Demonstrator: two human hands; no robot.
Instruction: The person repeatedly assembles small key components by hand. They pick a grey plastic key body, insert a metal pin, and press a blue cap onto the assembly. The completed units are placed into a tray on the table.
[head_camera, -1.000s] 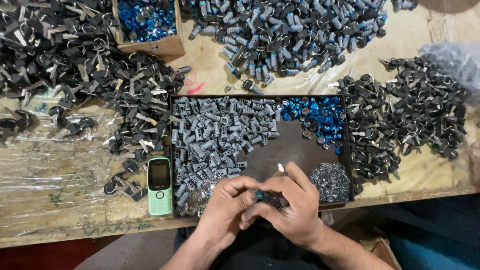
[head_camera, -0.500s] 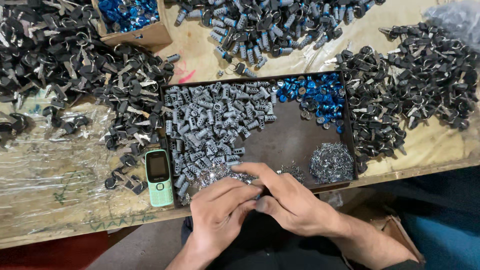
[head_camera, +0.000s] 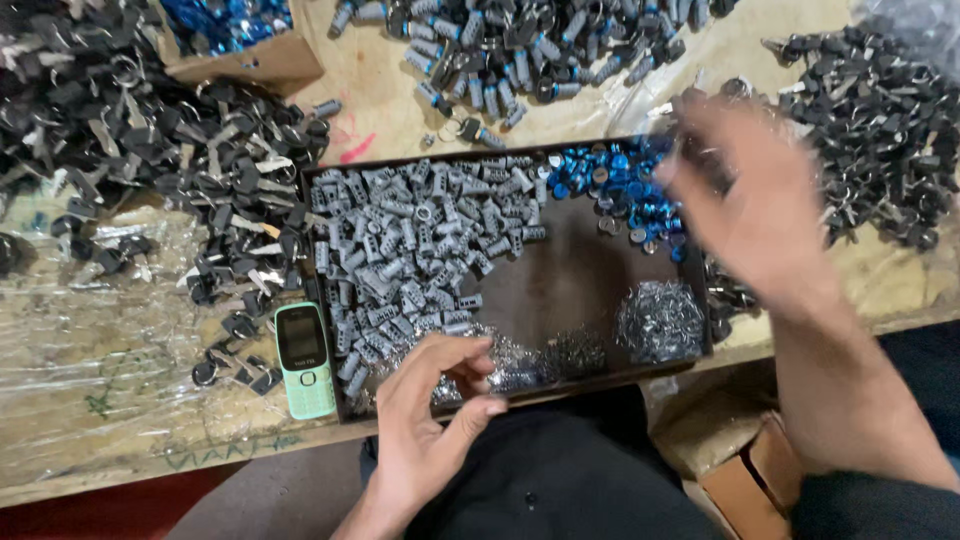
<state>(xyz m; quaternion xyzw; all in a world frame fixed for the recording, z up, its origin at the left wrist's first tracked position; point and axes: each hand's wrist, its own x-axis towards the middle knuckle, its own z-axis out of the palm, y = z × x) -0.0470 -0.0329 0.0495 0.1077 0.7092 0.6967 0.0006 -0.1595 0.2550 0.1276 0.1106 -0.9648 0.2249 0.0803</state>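
Head view: phone (head_camera: 304, 359) beside tray (head_camera: 325, 300) of grey cylinders (head_camera: 410, 240).

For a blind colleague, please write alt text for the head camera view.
Seen from above, a person's left hand hovers with curled fingers over the near edge of a dark tray holding grey cylinders, blue caps and small silver parts. The blurred right hand is over the tray's far right corner. A green phone lies left of the tray.
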